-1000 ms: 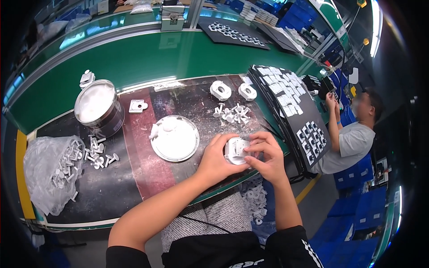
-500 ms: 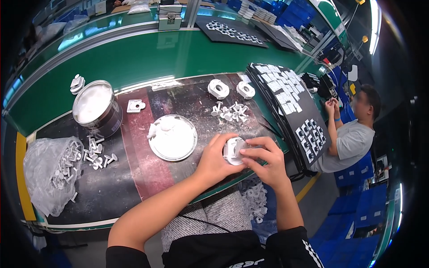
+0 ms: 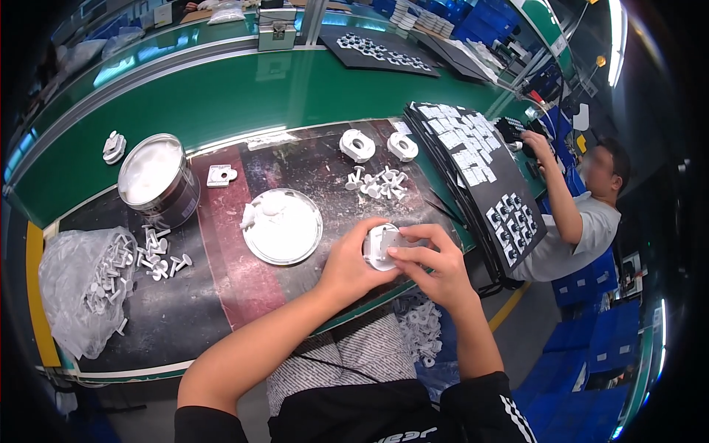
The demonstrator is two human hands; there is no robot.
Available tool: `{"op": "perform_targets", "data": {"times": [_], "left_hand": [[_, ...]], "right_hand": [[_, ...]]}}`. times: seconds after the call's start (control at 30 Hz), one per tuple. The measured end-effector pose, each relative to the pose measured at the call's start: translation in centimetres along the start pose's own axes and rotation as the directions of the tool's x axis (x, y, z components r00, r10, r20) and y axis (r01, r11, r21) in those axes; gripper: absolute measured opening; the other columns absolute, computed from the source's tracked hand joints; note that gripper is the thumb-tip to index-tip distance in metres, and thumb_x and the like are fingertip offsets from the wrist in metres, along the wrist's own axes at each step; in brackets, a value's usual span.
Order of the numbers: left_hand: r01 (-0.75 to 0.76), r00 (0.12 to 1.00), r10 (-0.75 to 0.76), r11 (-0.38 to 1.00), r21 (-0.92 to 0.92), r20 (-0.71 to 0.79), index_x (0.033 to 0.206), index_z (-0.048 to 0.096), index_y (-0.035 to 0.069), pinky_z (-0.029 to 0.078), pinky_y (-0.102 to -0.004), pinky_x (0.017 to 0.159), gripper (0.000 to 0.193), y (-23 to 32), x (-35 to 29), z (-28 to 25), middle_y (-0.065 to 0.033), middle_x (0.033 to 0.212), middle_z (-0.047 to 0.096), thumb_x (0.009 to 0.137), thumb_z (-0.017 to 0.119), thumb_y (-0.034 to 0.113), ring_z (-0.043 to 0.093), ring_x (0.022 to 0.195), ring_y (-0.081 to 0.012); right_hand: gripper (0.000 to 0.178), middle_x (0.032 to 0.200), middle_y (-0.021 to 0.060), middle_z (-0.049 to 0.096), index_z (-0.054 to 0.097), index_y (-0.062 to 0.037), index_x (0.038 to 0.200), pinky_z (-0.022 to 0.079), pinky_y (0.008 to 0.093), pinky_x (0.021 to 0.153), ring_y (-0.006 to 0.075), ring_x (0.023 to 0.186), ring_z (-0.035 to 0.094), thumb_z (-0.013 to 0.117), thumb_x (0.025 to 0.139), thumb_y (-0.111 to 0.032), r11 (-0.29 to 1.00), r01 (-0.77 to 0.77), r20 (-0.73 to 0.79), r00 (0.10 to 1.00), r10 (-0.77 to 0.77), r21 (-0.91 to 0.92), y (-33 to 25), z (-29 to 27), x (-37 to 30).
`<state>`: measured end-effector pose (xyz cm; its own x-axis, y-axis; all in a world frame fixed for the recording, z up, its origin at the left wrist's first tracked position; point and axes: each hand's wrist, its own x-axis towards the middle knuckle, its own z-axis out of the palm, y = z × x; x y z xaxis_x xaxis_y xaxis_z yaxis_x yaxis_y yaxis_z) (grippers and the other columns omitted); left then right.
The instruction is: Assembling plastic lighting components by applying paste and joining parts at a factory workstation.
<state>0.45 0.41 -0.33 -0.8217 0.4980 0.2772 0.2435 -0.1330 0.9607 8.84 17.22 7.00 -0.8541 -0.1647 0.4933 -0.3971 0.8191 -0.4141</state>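
Observation:
My left hand (image 3: 347, 260) is wrapped round a white plastic housing (image 3: 372, 251) at the front edge of the bench. My right hand (image 3: 437, 267) pinches a small flat grey plate (image 3: 389, 239) against the housing's top; its thumb and fingers partly cover it. To the left of my hands lies a round lid (image 3: 295, 249) with white paste (image 3: 275, 203) on it. Beyond my hands stand two white ring-shaped housings (image 3: 357, 146), with several white mushroom-shaped plastic pins (image 3: 384, 183) in front of them.
Further left are an open tin (image 3: 171, 210) of white paste, loose pins (image 3: 155, 251) and a plastic bag (image 3: 63, 295) of pins. A flat white part (image 3: 221, 176) lies behind the lid. Black boards (image 3: 473, 199) bearing small parts flank the bench's right side, with a co-worker (image 3: 591, 214) beyond.
The grey plate has gone from tilted to lying flatter on the housing under my right fingers. My left hand keeps its hold. The co-worker's arm has reached out toward the back.

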Motion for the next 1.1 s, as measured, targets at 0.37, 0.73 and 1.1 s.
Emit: {"op": "perform_targets", "data": {"times": [0.37,0.73,1.1], "left_hand": [[-0.084,0.996,0.084,0.995,0.045,0.011,0.131,0.059,0.005,0.057,-0.0426,0.091,0.070,0.0,-0.1,0.0,-0.0181,0.116,0.071,0.070,0.091,0.019,0.071,0.107,-0.0355],[-0.058,0.997,0.055,0.996,0.069,0.050,0.133,0.060,0.008,0.056,-0.0412,0.094,0.074,0.1,-0.2,-0.1,-0.0166,0.122,0.070,0.066,0.090,0.014,0.070,0.112,-0.0346],[-0.032,0.995,0.033,0.999,-0.006,0.096,0.133,0.061,0.007,0.058,-0.0371,0.089,0.073,0.2,-0.2,-0.1,-0.0143,0.116,0.072,0.067,0.092,0.014,0.073,0.104,-0.0273]], "right_hand": [[0.045,0.122,0.0079,0.067,0.079,-0.0203,0.120,0.055,0.0342,0.076,0.0207,0.089,0.068,0.080,0.079,-0.004,0.999,0.008,0.022,1.000,-0.007,-0.041,-0.5,-0.2,-0.7],[0.046,0.119,0.0062,0.067,0.077,-0.0207,0.123,0.051,0.0390,0.084,0.0266,0.102,0.067,0.080,0.078,-0.012,0.979,0.103,0.026,0.995,-0.100,-0.177,-1.0,-0.3,-0.9],[0.049,0.120,0.0020,0.067,0.077,-0.0223,0.123,0.050,0.0404,0.091,0.0264,0.108,0.063,0.080,0.075,-0.016,0.935,0.197,0.108,0.979,-0.172,-0.297,-1.0,-1.5,-0.1]]}}
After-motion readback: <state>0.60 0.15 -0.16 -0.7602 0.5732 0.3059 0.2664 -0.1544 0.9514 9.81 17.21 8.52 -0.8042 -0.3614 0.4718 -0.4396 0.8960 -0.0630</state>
